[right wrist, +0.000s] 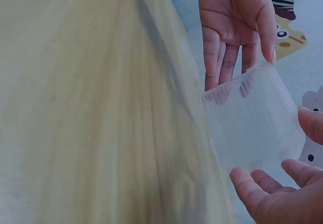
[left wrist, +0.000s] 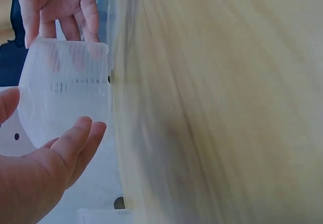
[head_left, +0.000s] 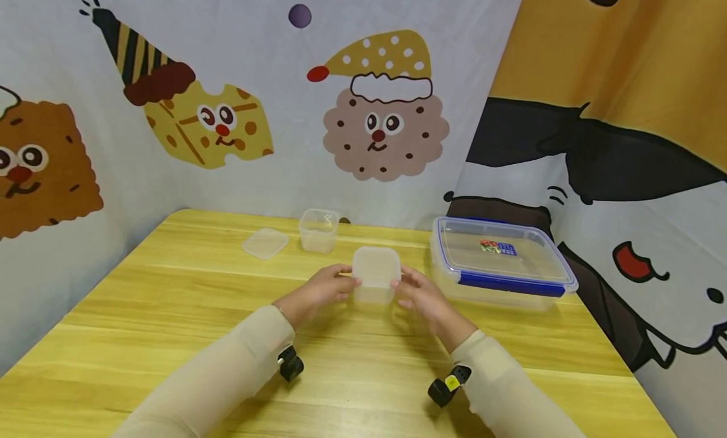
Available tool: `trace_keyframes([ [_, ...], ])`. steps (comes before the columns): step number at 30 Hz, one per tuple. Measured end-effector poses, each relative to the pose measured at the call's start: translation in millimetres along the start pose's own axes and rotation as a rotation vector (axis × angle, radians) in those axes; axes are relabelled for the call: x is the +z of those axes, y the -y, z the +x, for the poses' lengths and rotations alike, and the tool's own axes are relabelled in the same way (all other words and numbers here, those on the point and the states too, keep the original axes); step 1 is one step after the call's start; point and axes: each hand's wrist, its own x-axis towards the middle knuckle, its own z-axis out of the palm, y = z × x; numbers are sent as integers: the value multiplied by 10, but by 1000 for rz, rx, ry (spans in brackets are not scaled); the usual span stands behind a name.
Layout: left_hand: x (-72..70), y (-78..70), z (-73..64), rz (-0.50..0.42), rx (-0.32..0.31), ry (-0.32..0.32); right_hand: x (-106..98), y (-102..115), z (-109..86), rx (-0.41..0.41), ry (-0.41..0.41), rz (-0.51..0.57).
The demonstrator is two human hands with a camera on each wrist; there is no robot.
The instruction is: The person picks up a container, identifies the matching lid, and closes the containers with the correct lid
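A small, square, translucent plastic food container (head_left: 376, 293) with a frosted lid (head_left: 377, 266) on top is between my two hands, toward the middle of the table. My left hand (head_left: 324, 288) holds its left side, thumb near the lid's edge and fingers along the wall. On the opposite side, my right hand (head_left: 425, 297) grips it in the same way. Both wrist views show the clear container (left wrist: 65, 93) upright between thumbs and fingers. Whether its base touches the table cannot be told.
Behind and left stands an uncovered clear container (head_left: 319, 231), with a loose square lid (head_left: 265, 243) lying beside it. A large clear box (head_left: 505, 255) with blue clips sits at the right. The wooden table (head_left: 187, 324) meets a cartoon-printed curtain (head_left: 295, 173) at the back.
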Motion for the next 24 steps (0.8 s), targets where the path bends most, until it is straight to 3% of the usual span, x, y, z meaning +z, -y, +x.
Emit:
trace_keyframes([
  [16,-10,-72,219,-89,9,-31,-28,43,248,-4,-19,25],
  [24,-25,-88,290,-88,-5,-45,-25,32,356,3,-27,18],
])
